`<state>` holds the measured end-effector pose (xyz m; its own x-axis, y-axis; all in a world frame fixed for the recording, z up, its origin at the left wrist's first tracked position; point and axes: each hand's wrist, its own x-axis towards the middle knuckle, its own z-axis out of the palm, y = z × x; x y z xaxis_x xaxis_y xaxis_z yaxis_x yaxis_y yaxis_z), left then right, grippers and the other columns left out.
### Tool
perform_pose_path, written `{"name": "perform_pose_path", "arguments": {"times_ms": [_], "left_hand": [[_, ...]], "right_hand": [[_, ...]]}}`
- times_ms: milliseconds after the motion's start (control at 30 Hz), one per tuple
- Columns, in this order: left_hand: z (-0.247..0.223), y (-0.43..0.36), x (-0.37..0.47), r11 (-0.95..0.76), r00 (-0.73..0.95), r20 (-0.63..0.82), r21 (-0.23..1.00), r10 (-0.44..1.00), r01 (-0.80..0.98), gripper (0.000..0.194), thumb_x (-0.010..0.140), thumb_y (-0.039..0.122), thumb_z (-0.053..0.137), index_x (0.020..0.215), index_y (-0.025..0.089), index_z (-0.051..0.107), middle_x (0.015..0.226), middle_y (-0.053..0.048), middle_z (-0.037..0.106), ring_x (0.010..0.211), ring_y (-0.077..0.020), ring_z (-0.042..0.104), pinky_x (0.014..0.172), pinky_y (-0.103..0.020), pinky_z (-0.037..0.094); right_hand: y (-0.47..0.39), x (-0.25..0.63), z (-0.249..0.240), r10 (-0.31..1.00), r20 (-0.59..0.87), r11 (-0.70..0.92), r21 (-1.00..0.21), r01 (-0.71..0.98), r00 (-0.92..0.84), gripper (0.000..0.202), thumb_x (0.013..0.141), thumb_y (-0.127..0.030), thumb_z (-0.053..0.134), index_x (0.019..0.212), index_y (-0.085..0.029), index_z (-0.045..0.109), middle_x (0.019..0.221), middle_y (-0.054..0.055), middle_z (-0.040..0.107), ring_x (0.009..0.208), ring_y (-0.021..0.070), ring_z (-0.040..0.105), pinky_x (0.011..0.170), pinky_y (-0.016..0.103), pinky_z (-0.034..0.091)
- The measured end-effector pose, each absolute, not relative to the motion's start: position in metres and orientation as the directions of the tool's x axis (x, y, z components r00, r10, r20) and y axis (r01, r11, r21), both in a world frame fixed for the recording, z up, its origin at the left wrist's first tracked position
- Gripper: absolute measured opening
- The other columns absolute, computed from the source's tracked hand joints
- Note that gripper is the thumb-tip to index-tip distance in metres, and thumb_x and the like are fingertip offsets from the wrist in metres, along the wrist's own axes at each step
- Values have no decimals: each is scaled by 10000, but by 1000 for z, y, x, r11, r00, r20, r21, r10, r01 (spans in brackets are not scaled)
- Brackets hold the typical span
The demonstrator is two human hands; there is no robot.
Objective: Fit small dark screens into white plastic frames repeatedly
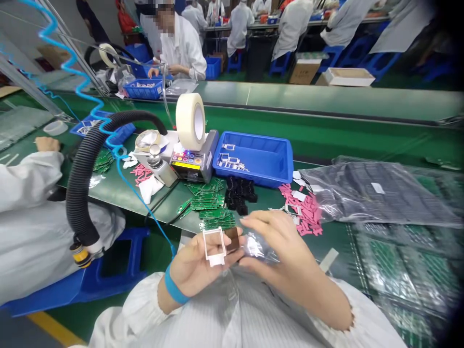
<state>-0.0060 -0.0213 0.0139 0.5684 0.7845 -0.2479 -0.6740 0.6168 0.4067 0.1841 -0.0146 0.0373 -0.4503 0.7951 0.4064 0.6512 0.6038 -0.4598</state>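
My left hand (192, 263), with a blue band on its wrist, is palm up with fingers curled. It holds a small white plastic frame (215, 245) with a tab along its lower edge. A dark brown rectangular panel (232, 239) is also between its thumb and fingers, just right of the frame. My right hand (281, 244) is close by on the right, thumb and fingers apart and curved towards the panel. I see nothing held in it. Shiny clear plastic (255, 245) shows between the two hands; whether the right fingers touch it I cannot tell.
Beyond my hands are green circuit boards (208, 200), black parts (239, 193) and a blue bin (253, 181) with white frames. Pink pieces (304, 212) and bagged boards lie right. A tape roll (190, 121) tops a machine (194, 164); a black hose (78, 193) arches left, near a co-worker's sleeve.
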Motion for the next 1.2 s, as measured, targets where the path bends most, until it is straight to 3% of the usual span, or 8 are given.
{"name": "perform_pose_path", "arguments": {"times_ms": [133, 300, 433, 600, 700, 833, 1000, 1200], "left_hand": [[13, -23, -7, 597, 559, -236, 465, 795, -654, 343, 634, 383, 760, 845, 115, 725, 856, -74, 706, 860, -192, 634, 824, -299, 458], [6, -22, -9, 617, 587, -219, 429, 780, -660, 328, 667, 399, 728, 867, 139, 722, 908, -83, 704, 925, -208, 624, 867, -319, 420], [3, -21, -9, 688, 689, -157, 373, 708, -622, 418, 620, 481, 728, 888, 160, 716, 1195, -143, 627, 1122, -333, 543, 982, -472, 338], [8, -24, -9, 632, 648, -123, 417, 752, -654, 359, 632, 494, 712, 803, 179, 727, 1082, -137, 685, 1139, -362, 537, 971, -520, 354], [15, -26, -10, 595, 622, -109, 457, 775, -661, 300, 657, 462, 708, 753, 178, 738, 1054, -129, 693, 1089, -335, 578, 930, -482, 418], [23, -27, -12, 542, 581, -126, 555, 804, -631, 346, 620, 479, 735, 787, 177, 745, 1171, -142, 636, 1096, -335, 570, 978, -506, 395], [24, -29, -15, 374, 536, -41, 761, 843, -531, 321, 649, 462, 722, 838, 204, 756, 1271, -129, 564, 1166, -338, 513, 1000, -481, 376], [19, -27, -19, 204, 555, 65, 889, 830, -409, 326, 670, 401, 727, 958, 249, 737, 1297, -119, 558, 1170, -314, 517, 1001, -437, 361]], "right_hand": [[-9, 165, 49, 749, 464, 653, -395, 646, -474, 195, 831, -336, 608, 1005, -249, 596, 973, 16, 667, 917, 202, 563, 1016, 509, 183], [-4, 163, 39, 795, 449, 607, -592, 530, -408, 169, 810, -306, 646, 967, -269, 597, 894, -7, 702, 824, 189, 615, 996, 500, 253], [-5, 161, 33, 878, 295, 332, -943, 37, -378, 307, 748, -363, 707, 999, -292, 546, 1015, 18, 689, 960, 197, 640, 928, 415, 444], [-10, 150, 19, 876, 183, -15, -914, -405, -446, 335, 738, -328, 724, 1005, -308, 523, 1129, 20, 648, 1062, 175, 609, 854, 345, 528], [-10, 152, 19, 864, 207, 36, -935, -353, -459, 344, 750, -332, 714, 1032, -308, 518, 1161, 35, 625, 1111, 182, 571, 892, 364, 501], [-5, 161, 33, 889, 322, 313, -946, -80, -327, 250, 794, -360, 657, 1000, -273, 545, 1026, 53, 597, 988, 195, 569, 818, 362, 497], [-5, 165, 51, 827, 489, 562, -714, 418, -277, 87, 825, -145, 576, 787, -223, 564, 771, 12, 539, 778, 159, 526, 706, 326, 454], [-8, 165, 51, 813, 508, 576, -632, 519, -284, 100, 850, -151, 536, 778, -221, 542, 747, 11, 550, 755, 170, 539, 785, 397, 432]]}}
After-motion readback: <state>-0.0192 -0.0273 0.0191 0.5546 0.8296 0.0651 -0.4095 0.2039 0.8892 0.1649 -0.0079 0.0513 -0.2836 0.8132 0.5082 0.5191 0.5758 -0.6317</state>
